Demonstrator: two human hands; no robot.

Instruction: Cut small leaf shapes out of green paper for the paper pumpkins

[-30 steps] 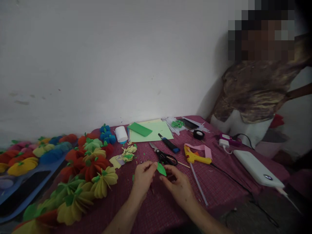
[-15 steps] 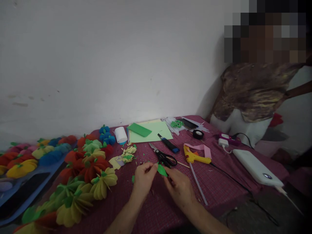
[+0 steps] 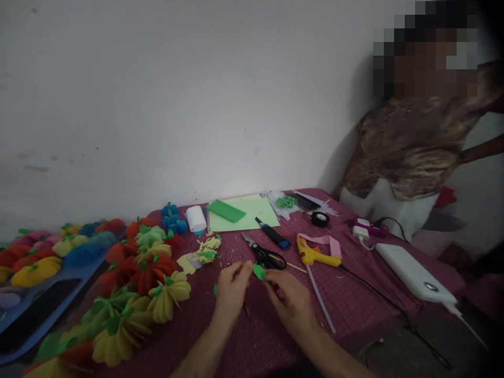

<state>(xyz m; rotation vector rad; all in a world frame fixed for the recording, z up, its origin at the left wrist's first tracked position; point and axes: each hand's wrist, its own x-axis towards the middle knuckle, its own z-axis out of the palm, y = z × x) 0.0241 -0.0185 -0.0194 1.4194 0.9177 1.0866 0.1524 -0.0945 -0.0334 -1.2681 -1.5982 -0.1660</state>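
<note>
A small green leaf-shaped piece (image 3: 259, 271) is between my two hands above the table. My left hand (image 3: 233, 286) has its thumb and fingertips pinched together at the piece's left edge. My right hand (image 3: 290, 298) grips its right side, fingers curled in. Just beyond the fingertips lie black-handled scissors (image 3: 264, 255), blades pointing away to the left. A thin wooden stick (image 3: 296, 267) pokes out beside their handles. Crumpled yellow and green scraps (image 3: 208, 249) are left of the scissors.
Colourful pumpkin-shaped pieces (image 3: 154, 269) crowd the left side. A blue-black cutter (image 3: 274, 235) lies before pale green sheets (image 3: 260, 210). To the right are a yellow glue gun (image 3: 321, 257) with its cord, a black tape measure (image 3: 320, 219) and a white power bank (image 3: 415, 273). A person (image 3: 409, 142) is behind.
The green piece has turned slightly between my fingertips and moved up a little. Both hands stay in nearly the same place. The person at the right has shifted slightly.
</note>
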